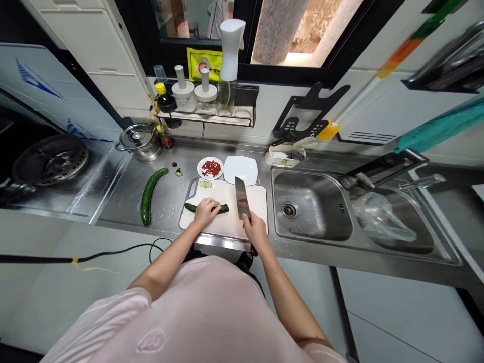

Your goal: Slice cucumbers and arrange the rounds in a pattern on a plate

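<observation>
My left hand [206, 212] is closed over a dark green cucumber [224, 208] lying crosswise on the white cutting board [227, 229]. Both ends of the cucumber show past the fingers. In my right hand [255, 232] is a kitchen knife [241, 196], gripped by its dark handle. Its broad blade points away from me, over the board and a short way right of the cucumber. Several thin cucumber slices [205, 184] lie near the board's far left corner. Behind the board are a plate of chopped red pieces [210, 168] and a white plate [241, 170].
A whole cucumber [152, 195] lies left of the board, near small cucumber scraps [179, 172]. A lidded steel pot [139, 142] stands behind it. On the right is a double sink [313, 204] with a plastic bag [381, 217]. A condiment shelf [207, 117] hangs on the wall.
</observation>
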`<move>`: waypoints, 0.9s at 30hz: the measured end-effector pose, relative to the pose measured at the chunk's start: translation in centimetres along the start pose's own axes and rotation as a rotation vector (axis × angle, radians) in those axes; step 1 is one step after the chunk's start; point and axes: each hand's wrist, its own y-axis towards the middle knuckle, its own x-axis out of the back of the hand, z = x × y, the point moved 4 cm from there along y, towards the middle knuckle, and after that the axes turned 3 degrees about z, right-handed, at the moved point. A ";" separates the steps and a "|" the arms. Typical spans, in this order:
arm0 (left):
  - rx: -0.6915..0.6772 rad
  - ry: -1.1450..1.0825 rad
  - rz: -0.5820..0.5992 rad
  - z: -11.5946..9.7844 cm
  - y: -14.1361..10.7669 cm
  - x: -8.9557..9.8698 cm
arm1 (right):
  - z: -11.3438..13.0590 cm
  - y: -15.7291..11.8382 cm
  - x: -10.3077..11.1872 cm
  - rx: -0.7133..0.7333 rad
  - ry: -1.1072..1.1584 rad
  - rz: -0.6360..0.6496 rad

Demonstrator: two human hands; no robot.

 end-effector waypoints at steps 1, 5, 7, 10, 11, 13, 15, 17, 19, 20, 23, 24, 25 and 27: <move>-0.012 -0.006 0.007 -0.1 0.0 -0.1 | 0.1 0.1 -0.2 -0.004 -0.067 0.031; -0.063 -0.026 0.055 -0.8 0.3 -0.5 | 0.9 0.1 -1.0 -0.030 -0.272 0.130; -0.096 -0.026 0.080 -1.0 0.5 -0.8 | 1.3 0.0 -1.2 -0.041 -0.321 0.166; -0.146 -0.019 0.091 -1.2 0.7 -1.3 | 1.9 -0.1 -1.2 -0.042 -0.348 0.204; -0.158 -0.018 0.088 -1.2 0.7 -1.4 | 2.0 -0.1 -1.2 -0.043 -0.352 0.214; -0.172 -0.018 0.086 -1.0 0.7 -1.7 | 2.1 -0.1 -1.3 -0.046 -0.362 0.230; -0.181 -0.018 0.082 -0.8 0.6 -2.0 | 2.2 -0.1 -1.3 -0.047 -0.369 0.241; -0.200 -0.017 0.072 -0.6 0.5 -2.2 | 2.1 -0.1 -1.5 -0.040 -0.370 0.248; -0.231 -0.015 0.054 -0.5 0.4 -2.4 | 2.1 -0.1 -1.6 -0.031 -0.369 0.260; -0.245 -0.013 0.045 -0.4 0.3 -2.5 | 2.0 -0.1 -1.6 -0.030 -0.368 0.269; -0.264 0.012 0.029 -0.3 0.2 -2.7 | 2.0 -0.1 -1.7 -0.041 -0.371 0.297; -0.263 0.024 0.027 -0.3 0.2 -2.7 | 2.0 -0.2 -1.8 -0.043 -0.371 0.306; -0.261 0.034 0.027 -0.3 0.2 -2.7 | 2.1 -0.2 -1.8 -0.041 -0.370 0.312; -0.259 0.053 0.031 -0.4 0.3 -2.7 | 2.2 -0.2 -1.8 -0.033 -0.370 0.322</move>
